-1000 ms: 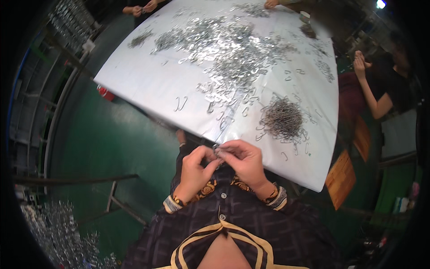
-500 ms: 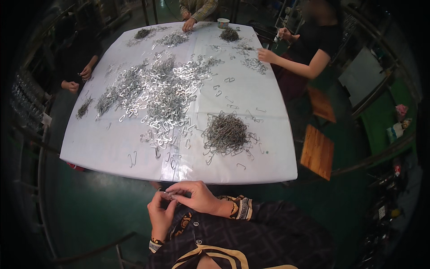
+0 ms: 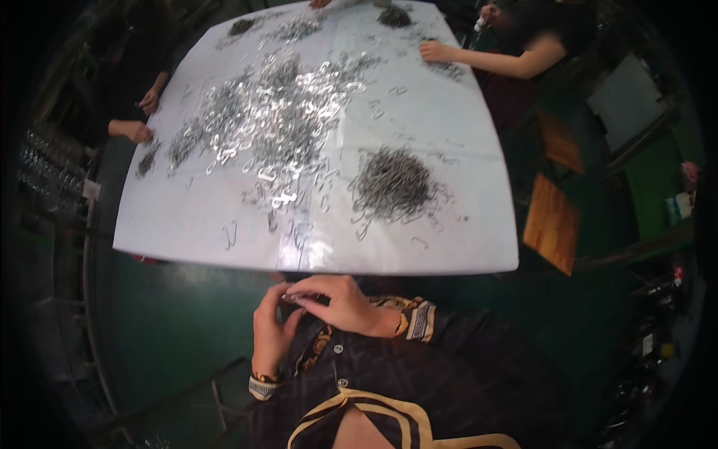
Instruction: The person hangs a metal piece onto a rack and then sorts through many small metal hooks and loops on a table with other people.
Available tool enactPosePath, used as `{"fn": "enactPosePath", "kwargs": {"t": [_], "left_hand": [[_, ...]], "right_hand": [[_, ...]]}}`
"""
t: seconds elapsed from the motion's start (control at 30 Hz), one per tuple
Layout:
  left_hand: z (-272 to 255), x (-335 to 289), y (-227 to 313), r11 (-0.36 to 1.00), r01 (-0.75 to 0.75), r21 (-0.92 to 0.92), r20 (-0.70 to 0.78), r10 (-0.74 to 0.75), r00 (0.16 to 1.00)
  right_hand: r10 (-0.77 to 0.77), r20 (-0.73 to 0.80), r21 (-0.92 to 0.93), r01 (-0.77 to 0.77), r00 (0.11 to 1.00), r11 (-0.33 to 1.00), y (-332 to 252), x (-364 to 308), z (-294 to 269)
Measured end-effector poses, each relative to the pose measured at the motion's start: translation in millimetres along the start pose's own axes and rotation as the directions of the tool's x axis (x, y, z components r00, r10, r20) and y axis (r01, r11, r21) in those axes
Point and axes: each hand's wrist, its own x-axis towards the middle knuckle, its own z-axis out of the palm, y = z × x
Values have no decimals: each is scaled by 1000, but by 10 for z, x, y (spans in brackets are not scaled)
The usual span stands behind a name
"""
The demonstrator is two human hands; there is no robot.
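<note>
Just off the near edge of the white-covered table (image 3: 187, 239), my two hands meet in front of my body. The fingers of my left hand (image 3: 272, 329) and my right hand (image 3: 340, 305) pinch a small metal piece (image 3: 292, 298) between them. Fingers hide most of it, so its exact shape cannot be made out. Beyond my hands on the table lies a heap of dark, thin bent wire pieces (image 3: 393, 183). A wide spread of shiny curved metal hooks (image 3: 280, 120) covers the middle.
Co-workers are around the table: a hand (image 3: 137, 131) at the left by a small wire pile (image 3: 147, 159), an arm (image 3: 497, 60) at the right, and a hand (image 3: 320, 3) at the far edge. Wooden stools (image 3: 552, 224) stand to the right.
My view has tilted, so the table sits higher in the picture. My hands stay together on the small piece. The left co-worker's hand has reached toward the small wire pile.
</note>
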Motion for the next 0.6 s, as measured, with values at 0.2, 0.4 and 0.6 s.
{"fn": "enactPosePath", "kwargs": {"t": [0.2,0.4,0.6], "left_hand": [[-277,266,-9,985,-96,144,-45,104,994],[-37,825,111,985,-142,98,25,140,990],[515,1191,52,975,-222,29,134,216,967]], "right_hand": [[-37,-32,-62,35,999,997,51,-75,-46],[-56,-78,-102,47,995,994,99,-143,-187],[-45,-92,-138,32,995,990,148,-259,-269]]}}
